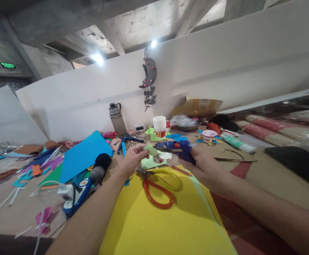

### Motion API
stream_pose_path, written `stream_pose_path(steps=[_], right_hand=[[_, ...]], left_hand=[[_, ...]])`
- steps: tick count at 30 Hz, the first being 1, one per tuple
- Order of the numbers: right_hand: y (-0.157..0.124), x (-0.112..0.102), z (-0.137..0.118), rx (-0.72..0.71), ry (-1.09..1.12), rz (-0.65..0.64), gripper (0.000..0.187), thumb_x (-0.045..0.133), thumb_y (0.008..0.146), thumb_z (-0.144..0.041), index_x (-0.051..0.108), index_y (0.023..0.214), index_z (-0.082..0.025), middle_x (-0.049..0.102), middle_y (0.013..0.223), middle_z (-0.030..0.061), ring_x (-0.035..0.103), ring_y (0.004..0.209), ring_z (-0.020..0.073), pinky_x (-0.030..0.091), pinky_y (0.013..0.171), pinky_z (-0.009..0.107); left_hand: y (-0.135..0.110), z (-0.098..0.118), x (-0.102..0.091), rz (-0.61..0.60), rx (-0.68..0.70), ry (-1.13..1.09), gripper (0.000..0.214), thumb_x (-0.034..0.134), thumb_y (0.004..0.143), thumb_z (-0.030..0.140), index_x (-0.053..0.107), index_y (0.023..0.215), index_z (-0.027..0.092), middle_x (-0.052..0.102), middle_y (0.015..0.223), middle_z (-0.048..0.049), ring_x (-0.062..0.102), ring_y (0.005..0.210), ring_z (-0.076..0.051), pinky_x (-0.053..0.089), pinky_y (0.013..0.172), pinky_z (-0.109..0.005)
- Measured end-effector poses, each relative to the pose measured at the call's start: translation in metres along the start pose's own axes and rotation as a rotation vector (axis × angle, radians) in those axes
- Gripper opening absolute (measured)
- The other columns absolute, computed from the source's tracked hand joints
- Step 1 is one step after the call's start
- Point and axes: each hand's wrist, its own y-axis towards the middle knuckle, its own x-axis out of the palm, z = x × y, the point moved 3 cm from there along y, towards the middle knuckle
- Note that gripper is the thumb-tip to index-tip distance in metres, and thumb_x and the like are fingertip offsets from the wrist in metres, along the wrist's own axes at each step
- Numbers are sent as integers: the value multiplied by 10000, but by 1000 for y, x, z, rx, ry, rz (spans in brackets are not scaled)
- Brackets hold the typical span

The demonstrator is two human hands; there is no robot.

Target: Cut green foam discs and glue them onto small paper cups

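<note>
My left hand [134,158] pinches a small light-green paper piece [151,150] with rounded edges. My right hand [201,157] is wrapped round a blue hot glue gun [176,146], whose nozzle points left at the green piece; whether the two touch I cannot tell. Below my hands, scissors [158,196] with one orange and one yellow handle lie on a large yellow sheet [146,226]. A light-green sheet [154,162] with a round white lid-like piece [165,156] lies just behind them.
Stacked paper cups [159,125], a grey bottle [117,118] and a small white clock-like device [139,128] stand at the back. Blue card [86,156], yarn balls [101,166] and a blue power strip [77,198] with a cable lie left. A black tablet-like slab [298,166] is right.
</note>
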Motion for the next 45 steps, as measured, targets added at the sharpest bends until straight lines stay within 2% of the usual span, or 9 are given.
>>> stream_pose_path(steps=[4, 10, 18, 28, 30, 35, 39, 41, 45], right_hand=[[1, 0, -1, -12, -9, 12, 365, 464, 905, -397, 573, 1171, -172, 680, 995, 102, 625, 848, 244, 486, 719, 328], [0, -1, 1, -6, -24, 17, 316, 463, 904, -400, 585, 1082, -168, 669, 896, 91, 605, 759, 220, 468, 660, 312], [1, -2, -1, -33, -16, 26, 293, 458, 902, -387, 579, 1060, -171, 662, 915, 93, 595, 774, 220, 461, 673, 314], [3, -5, 0, 10, 42, 66, 253, 488, 857, -403, 594, 946, -190, 665, 820, 72, 583, 702, 214, 444, 623, 305], [4, -7, 2, 61, 80, 109, 244, 525, 831, -419, 590, 915, -199, 656, 784, 58, 578, 674, 209, 437, 600, 299], [11, -24, 29, 347, 245, 271, 199, 540, 788, -404, 525, 848, -214, 580, 616, -8, 522, 534, 160, 398, 508, 269], [16, -43, 62, 551, 109, 360, 222, 559, 747, -419, 518, 748, -201, 549, 608, -8, 479, 515, 133, 346, 464, 245], [16, -48, 78, 654, 49, 317, 254, 533, 761, -439, 534, 737, -185, 550, 592, 7, 494, 506, 139, 347, 458, 250], [15, -54, 100, 627, -273, 162, 313, 458, 809, -423, 579, 658, -176, 600, 600, 79, 573, 556, 200, 382, 512, 297]], left_hand=[[-1, -2, 2, -12, -25, -10, 311, 824, 599, 302, 725, 848, 143, 696, 749, -46, 554, 616, -101, 417, 605, -230], [0, 1, -2, -8, 23, -3, 287, 800, 643, 301, 711, 870, 149, 695, 778, -48, 571, 654, -107, 425, 625, -229], [0, 3, -4, 12, 64, -13, 283, 791, 659, 307, 686, 865, 145, 670, 756, -37, 557, 636, -102, 421, 618, -228], [-2, 5, -2, -7, 46, -51, 240, 752, 713, 282, 660, 895, 157, 681, 823, -51, 597, 712, -121, 446, 645, -238], [-3, 5, 0, -7, 38, -42, 252, 749, 714, 288, 654, 905, 155, 682, 840, -55, 597, 711, -120, 449, 642, -239], [-4, 7, 6, 50, 29, 37, 236, 754, 693, 261, 641, 868, 150, 666, 806, -29, 586, 678, -106, 464, 640, -237], [-3, 10, 9, 58, 41, 67, 227, 751, 675, 237, 622, 840, 148, 662, 785, -17, 583, 669, -100, 476, 648, -237], [-2, 10, 10, 49, 48, 69, 244, 746, 669, 232, 608, 852, 151, 658, 784, -14, 583, 669, -103, 482, 641, -241], [-3, 13, 13, 38, 66, 45, 324, 766, 622, 211, 568, 874, 164, 639, 790, -2, 599, 720, -126, 493, 631, -246]])
